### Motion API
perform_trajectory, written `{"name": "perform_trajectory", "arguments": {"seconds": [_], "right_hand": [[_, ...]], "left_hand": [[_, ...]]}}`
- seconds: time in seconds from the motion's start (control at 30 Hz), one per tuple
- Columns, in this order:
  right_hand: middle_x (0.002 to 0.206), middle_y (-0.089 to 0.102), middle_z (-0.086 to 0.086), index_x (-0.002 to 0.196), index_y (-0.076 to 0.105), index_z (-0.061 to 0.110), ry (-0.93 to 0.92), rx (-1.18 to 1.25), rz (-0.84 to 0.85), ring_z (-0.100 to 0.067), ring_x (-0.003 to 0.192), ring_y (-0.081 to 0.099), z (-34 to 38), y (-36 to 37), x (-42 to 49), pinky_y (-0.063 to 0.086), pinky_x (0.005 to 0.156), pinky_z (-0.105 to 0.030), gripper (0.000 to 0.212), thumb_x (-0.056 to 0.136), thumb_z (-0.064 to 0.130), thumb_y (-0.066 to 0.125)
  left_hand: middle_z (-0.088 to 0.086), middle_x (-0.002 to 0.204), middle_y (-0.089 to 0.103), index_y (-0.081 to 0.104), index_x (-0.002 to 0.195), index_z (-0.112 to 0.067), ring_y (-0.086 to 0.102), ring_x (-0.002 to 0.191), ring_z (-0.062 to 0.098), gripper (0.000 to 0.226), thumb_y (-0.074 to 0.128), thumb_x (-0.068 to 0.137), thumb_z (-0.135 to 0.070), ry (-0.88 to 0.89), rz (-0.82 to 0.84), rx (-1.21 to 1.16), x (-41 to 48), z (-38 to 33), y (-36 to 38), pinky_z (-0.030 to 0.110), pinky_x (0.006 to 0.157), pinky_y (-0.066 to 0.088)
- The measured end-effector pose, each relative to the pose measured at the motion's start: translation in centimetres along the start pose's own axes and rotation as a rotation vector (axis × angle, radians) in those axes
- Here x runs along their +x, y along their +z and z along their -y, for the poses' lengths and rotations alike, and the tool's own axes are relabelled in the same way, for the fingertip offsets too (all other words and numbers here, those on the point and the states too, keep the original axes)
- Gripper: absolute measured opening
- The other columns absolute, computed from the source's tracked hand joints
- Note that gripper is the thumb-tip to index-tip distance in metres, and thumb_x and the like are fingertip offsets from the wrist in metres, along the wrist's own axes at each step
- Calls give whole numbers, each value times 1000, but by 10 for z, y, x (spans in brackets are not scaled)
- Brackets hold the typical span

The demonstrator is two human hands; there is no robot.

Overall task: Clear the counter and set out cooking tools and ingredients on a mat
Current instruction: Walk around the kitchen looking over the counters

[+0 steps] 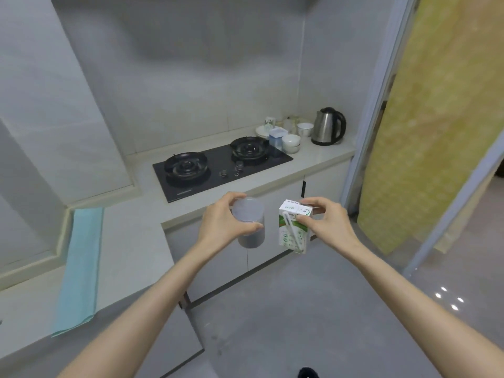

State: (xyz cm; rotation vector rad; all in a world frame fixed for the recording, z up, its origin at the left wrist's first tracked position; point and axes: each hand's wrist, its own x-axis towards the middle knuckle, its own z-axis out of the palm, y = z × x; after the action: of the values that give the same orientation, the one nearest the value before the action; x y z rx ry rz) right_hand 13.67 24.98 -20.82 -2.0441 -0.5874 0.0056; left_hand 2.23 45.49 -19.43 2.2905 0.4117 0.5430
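Fig. Two ingredients carried toward the bench (131,241), both held in the air over the floor and just short of the bench edge. The left hand (221,225) is curled round the upper part of a clear lidded jar (252,238), fingers over the lid rim and thumb across the wall; dark contents fill the jar's lower part. The right hand (324,222) pinches the top of a small drink carton (291,230), which has a straw slanting down its face. From the hands, a turquoise cloth (81,268), probably the mat, lies on the bench at nine o'clock. The gas hob (218,170) is at twelve, and the bowls (291,143) and kettle (327,126) are at one. The jar looks rigid and smooth-walled, so likely slippery, and its fill gives it some weight. It is best gripped round the wall, not by the lid alone. The carton is probably light, with sides that yield under pressure, so its stiffer top edges suit the pinch.
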Motion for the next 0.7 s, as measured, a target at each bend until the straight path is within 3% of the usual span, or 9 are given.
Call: {"name": "perform_trajectory", "arguments": {"seconds": [0.4, 0.6, 0.7], "right_hand": [[97, 67, 16, 104, 69, 21, 11, -9, 17, -5, 93, 60, -98, -67, 225, 42, 75, -16, 26, 79, 16, 74], [103, 69, 10, 109, 69, 18, 33, -8, -2, -6, 96, 60, -137, -83, 318, 43, 78, -17, 31, 79, 19, 74], [103, 69, 11, 109, 69, 18, 46, -16, -14, -5, 94, 59, -155, -85, 362, 41, 73, -11, 30, 80, 19, 74]], "left_hand": [[-11, 109, 63, 58, 115, -34, 61, 93, 11, 70, 86, 52, -44, -96, -2, -38, 216, -26, 131, 28, 78, 51], [-16, 103, 61, 60, 114, -32, 59, 96, 9, 66, 87, 54, -40, -78, -2, -35, 302, -35, 170, 28, 84, 49], [-17, 101, 62, 60, 113, -34, 60, 97, 9, 67, 87, 53, -42, -79, 9, -41, 348, -31, 189, 30, 88, 49]]}}
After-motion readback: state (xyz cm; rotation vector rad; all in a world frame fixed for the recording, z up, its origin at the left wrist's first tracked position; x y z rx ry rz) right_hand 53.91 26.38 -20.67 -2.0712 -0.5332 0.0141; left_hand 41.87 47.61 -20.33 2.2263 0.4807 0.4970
